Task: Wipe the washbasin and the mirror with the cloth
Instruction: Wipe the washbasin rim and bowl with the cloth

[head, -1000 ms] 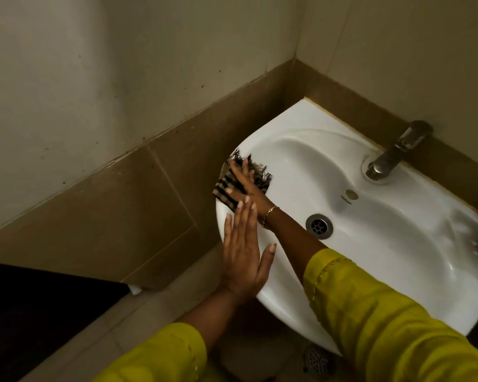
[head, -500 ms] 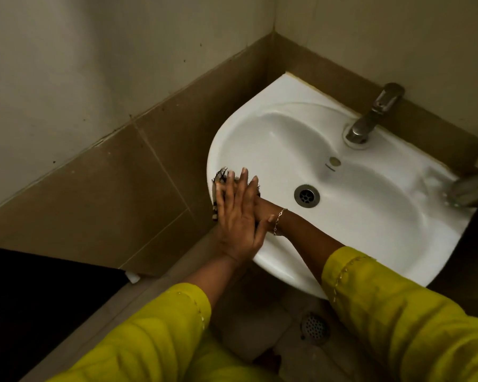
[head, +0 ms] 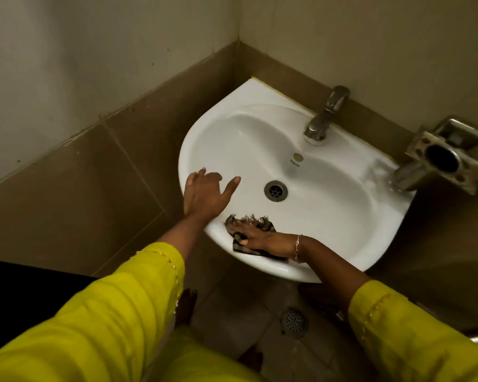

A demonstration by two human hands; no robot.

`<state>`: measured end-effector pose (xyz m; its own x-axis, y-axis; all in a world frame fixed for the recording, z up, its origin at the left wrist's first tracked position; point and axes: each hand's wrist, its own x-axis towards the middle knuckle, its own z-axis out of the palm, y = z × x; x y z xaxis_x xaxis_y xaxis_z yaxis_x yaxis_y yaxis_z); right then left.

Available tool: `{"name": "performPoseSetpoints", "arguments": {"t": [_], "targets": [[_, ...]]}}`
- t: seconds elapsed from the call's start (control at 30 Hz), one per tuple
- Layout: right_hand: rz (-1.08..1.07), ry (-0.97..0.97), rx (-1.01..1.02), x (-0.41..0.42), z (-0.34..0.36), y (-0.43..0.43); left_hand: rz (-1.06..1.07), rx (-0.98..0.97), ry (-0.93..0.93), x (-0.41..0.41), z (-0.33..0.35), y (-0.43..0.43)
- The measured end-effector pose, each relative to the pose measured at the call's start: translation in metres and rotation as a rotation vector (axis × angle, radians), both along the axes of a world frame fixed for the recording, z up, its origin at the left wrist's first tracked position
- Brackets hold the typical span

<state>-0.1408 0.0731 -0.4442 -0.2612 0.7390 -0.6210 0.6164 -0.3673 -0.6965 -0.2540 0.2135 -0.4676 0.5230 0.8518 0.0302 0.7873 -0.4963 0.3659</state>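
Note:
A white washbasin [head: 329, 205] is fixed in the corner of the tiled walls. A dark striped cloth [head: 240, 245] with frayed edges lies on the basin's front rim. My right hand [head: 262, 241] presses flat on the cloth, fingers pointing left. My left hand [head: 204, 195] rests on the basin's left rim with fingers spread, holding nothing. No mirror is in view.
A metal tap [head: 324, 117] stands at the back of the basin, and the drain [head: 275, 190] sits in the bowl's middle. A steel holder [head: 442, 158] juts from the wall at the right. A floor drain [head: 293, 322] lies below the basin.
My right hand has slid the cloth from the basin's left rim round to the front rim. My left hand has come off the right hand and now sits on the left rim.

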Motion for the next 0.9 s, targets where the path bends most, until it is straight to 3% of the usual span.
{"name": "performPoseSetpoints", "arguments": {"t": [0.13, 0.27, 0.47, 0.6, 0.67, 0.77, 0.9], "targets": [[0.035, -0.111, -0.012, 0.020, 0.000, -0.028, -0.025, 0.085, 0.136, -0.001, -0.006, 0.000], [0.095, -0.214, -0.019, 0.053, 0.000, -0.054, -0.019, 0.121, 0.116, 0.000, -0.010, 0.001], [0.465, -0.564, -0.026, 0.105, 0.000, -0.067, 0.006, 0.133, 0.141, -0.001, -0.011, 0.004], [0.589, -0.804, -0.056, 0.144, -0.014, -0.066, 0.012, 0.129, 0.050, -0.002, -0.012, 0.003], [0.608, -0.902, 0.008, 0.164, -0.018, -0.064, 0.019, 0.121, 0.017, -0.002, -0.013, 0.003], [0.701, -1.073, 0.280, 0.185, -0.006, -0.052, 0.024, 0.128, -0.003, -0.002, -0.012, 0.002], [0.820, -1.258, 0.405, 0.209, -0.013, -0.026, 0.007, 0.131, 0.009, -0.001, -0.012, 0.002]]}}
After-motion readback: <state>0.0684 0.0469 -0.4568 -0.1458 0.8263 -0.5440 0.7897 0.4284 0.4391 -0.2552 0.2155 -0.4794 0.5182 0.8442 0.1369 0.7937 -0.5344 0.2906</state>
